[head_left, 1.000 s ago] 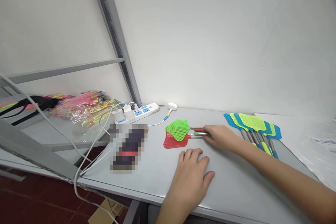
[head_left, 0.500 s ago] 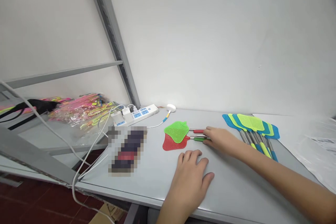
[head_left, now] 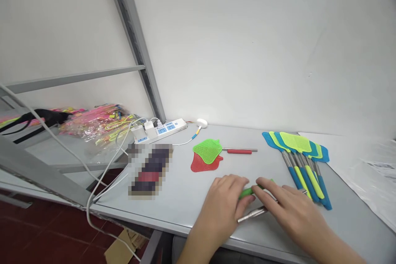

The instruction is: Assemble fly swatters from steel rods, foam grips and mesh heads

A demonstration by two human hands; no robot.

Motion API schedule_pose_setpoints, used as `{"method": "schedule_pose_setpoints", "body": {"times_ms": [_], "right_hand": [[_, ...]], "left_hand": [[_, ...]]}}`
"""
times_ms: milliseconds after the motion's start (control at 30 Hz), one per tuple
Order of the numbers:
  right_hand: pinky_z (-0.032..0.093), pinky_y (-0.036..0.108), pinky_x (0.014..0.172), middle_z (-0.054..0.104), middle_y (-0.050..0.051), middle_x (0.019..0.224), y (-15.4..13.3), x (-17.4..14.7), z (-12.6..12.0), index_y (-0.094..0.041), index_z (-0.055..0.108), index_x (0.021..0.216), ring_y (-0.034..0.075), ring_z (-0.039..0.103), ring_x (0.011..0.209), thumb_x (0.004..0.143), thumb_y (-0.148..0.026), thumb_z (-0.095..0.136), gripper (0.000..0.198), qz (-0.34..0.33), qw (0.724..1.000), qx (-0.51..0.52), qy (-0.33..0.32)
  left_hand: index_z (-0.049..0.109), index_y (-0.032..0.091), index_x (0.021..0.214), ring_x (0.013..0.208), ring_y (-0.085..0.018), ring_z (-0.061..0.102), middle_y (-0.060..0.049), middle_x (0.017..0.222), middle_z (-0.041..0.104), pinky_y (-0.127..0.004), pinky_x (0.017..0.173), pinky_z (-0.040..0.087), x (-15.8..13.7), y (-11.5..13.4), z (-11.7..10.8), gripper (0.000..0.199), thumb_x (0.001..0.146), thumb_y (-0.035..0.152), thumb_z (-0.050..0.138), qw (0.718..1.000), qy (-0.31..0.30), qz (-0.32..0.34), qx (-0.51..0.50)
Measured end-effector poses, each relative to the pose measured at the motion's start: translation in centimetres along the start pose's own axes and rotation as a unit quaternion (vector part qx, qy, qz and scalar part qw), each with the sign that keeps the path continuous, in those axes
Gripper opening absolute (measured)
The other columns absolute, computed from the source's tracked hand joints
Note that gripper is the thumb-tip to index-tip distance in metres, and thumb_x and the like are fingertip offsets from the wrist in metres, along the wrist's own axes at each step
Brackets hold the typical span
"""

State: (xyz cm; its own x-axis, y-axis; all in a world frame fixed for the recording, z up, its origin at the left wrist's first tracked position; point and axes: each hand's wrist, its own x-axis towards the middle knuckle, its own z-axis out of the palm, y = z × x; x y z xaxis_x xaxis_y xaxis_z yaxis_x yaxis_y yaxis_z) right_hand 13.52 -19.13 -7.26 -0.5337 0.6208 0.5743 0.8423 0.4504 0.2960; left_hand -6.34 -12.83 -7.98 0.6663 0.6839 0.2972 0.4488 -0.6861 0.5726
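My left hand point(head_left: 223, 203) pinches one end of a green handle grip point(head_left: 246, 192) above the front of the table. My right hand point(head_left: 292, 208) closes over the other end of that grip and a silver metal rod point(head_left: 252, 214), which slants below it toward my left hand. Part of both is hidden by my fingers. Just beyond my hands lie a green mesh fly swatter head point(head_left: 208, 150) and, partly under it, a red mesh fly swatter head point(head_left: 202, 164). A red handle grip point(head_left: 239, 152) lies along another thin rod point(head_left: 254, 149) to their right.
Several blue and yellow-green fly swatters point(head_left: 295, 142) are fanned out at right, beside white plastic sheeting point(head_left: 359, 165). A white power strip point(head_left: 171, 129) with cables stands at the back left. Bagged colourful items point(head_left: 99, 126) fill a shelf further left.
My right hand has drawn the green grip and a metal rod off the table toward me. My left hand has closed on the grip. The red grip and both heads stay put.
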Motion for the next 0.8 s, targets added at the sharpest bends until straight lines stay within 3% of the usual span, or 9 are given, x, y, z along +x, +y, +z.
{"method": "schedule_pose_setpoints", "body": {"times_ms": [133, 233, 333, 400, 467, 533, 600, 700, 800], "right_hand": [[0.047, 0.031, 0.066, 0.067, 0.012, 0.117, -1.3, -0.8, 0.6, -0.024, 0.058, 0.122, 0.019, 0.066, 0.08, 0.091, -0.005, 0.04, 0.04, 0.071, 0.989, 0.127, 0.005], [0.05, 0.034, 0.072, 0.068, 0.008, 0.109, -2.0, -1.3, 0.1, -0.03, 0.059, 0.116, 0.022, 0.065, 0.09, 0.093, -0.011, 0.042, 0.035, 0.195, 0.928, 0.313, 0.056], [0.05, 0.038, 0.073, 0.066, 0.007, 0.09, -1.7, -1.6, -0.7, -0.028, 0.064, 0.098, 0.024, 0.063, 0.083, 0.098, -0.027, 0.037, 0.027, 0.336, 0.794, 0.462, 0.206], [0.049, 0.039, 0.07, 0.062, 0.009, 0.079, -0.7, -1.7, -0.9, -0.024, 0.067, 0.086, 0.024, 0.06, 0.076, 0.099, -0.043, 0.03, 0.044, 0.404, 0.707, 0.514, 0.27], [0.045, 0.035, 0.058, 0.052, 0.006, 0.06, 0.5, -1.7, -0.5, -0.02, 0.068, 0.073, 0.02, 0.052, 0.059, 0.097, -0.055, 0.021, 0.064, 0.479, 0.62, 0.569, 0.25], [0.033, 0.028, 0.042, 0.027, -0.004, 0.044, 1.3, -1.6, 0.1, -0.019, 0.065, 0.062, 0.012, 0.028, 0.04, 0.093, -0.065, 0.021, 0.071, 0.559, 0.513, 0.612, 0.224], [0.028, 0.024, 0.04, 0.016, -0.009, 0.042, 1.6, -1.3, 0.7, -0.019, 0.059, 0.058, 0.009, 0.016, 0.039, 0.09, -0.07, 0.029, 0.068, 0.589, 0.45, 0.631, 0.232], [0.029, 0.023, 0.042, 0.023, -0.008, 0.041, 1.1, -1.0, 1.1, -0.019, 0.059, 0.061, 0.009, 0.021, 0.04, 0.089, -0.068, 0.039, 0.06, 0.601, 0.446, 0.613, 0.253], [0.032, 0.024, 0.045, 0.028, -0.007, 0.041, 0.5, -1.1, 1.2, -0.018, 0.06, 0.064, 0.01, 0.029, 0.041, 0.09, -0.063, 0.041, 0.055, 0.598, 0.477, 0.599, 0.236]], "left_hand": [[0.053, 0.024, 0.104, 0.088, -0.017, 0.055, 0.0, 0.095, 0.062, -0.033, 0.08, 0.04, 0.0, 0.3, 0.3, 0.018, 0.099, 0.021, 0.036, 0.999, -0.029, 0.02, 0.028], [0.05, 0.022, 0.097, 0.08, -0.018, 0.052, -0.001, 0.093, 0.06, -0.033, 0.073, 0.039, -0.1, 0.1, 0.5, 0.017, 0.098, 0.018, 0.033, 0.999, -0.023, -0.005, 0.049], [0.047, 0.021, 0.094, 0.075, -0.019, 0.049, -0.003, 0.092, 0.06, -0.033, 0.068, 0.038, -0.1, -0.2, 0.5, 0.016, 0.098, 0.019, 0.031, 0.997, -0.02, -0.033, 0.072], [0.046, 0.021, 0.092, 0.073, -0.019, 0.048, -0.003, 0.088, 0.06, -0.034, 0.069, 0.037, 0.1, -0.2, 0.5, 0.019, 0.098, 0.02, 0.029, 0.994, -0.035, -0.041, 0.092], [0.046, 0.021, 0.087, 0.071, -0.019, 0.048, -0.002, 0.084, 0.06, -0.035, 0.071, 0.037, 0.4, -0.2, 0.5, 0.022, 0.099, 0.019, 0.027, 0.992, -0.063, -0.034, 0.107], [0.047, 0.021, 0.086, 0.072, -0.019, 0.049, -0.002, 0.083, 0.059, -0.036, 0.074, 0.037, 0.6, -0.2, 0.6, 0.024, 0.099, 0.019, 0.027, 0.99, -0.08, -0.021, 0.111], [0.049, 0.021, 0.089, 0.074, -0.02, 0.05, -0.002, 0.084, 0.058, -0.037, 0.076, 0.036, 0.8, -0.3, 0.7, 0.024, 0.099, 0.021, 0.028, 0.991, -0.082, -0.011, 0.106], [0.052, 0.021, 0.091, 0.076, -0.02, 0.051, -0.001, 0.082, 0.057, -0.038, 0.078, 0.036, 1.0, -0.5, 0.8, 0.024, 0.1, 0.024, 0.029, 0.992, -0.081, -0.007, 0.101], [0.054, 0.022, 0.092, 0.074, -0.02, 0.051, -0.001, 0.081, 0.057, -0.038, 0.077, 0.036, 1.1, -0.7, 0.9, 0.025, 0.1, 0.027, 0.03, 0.991, -0.083, -0.006, 0.102]]}}
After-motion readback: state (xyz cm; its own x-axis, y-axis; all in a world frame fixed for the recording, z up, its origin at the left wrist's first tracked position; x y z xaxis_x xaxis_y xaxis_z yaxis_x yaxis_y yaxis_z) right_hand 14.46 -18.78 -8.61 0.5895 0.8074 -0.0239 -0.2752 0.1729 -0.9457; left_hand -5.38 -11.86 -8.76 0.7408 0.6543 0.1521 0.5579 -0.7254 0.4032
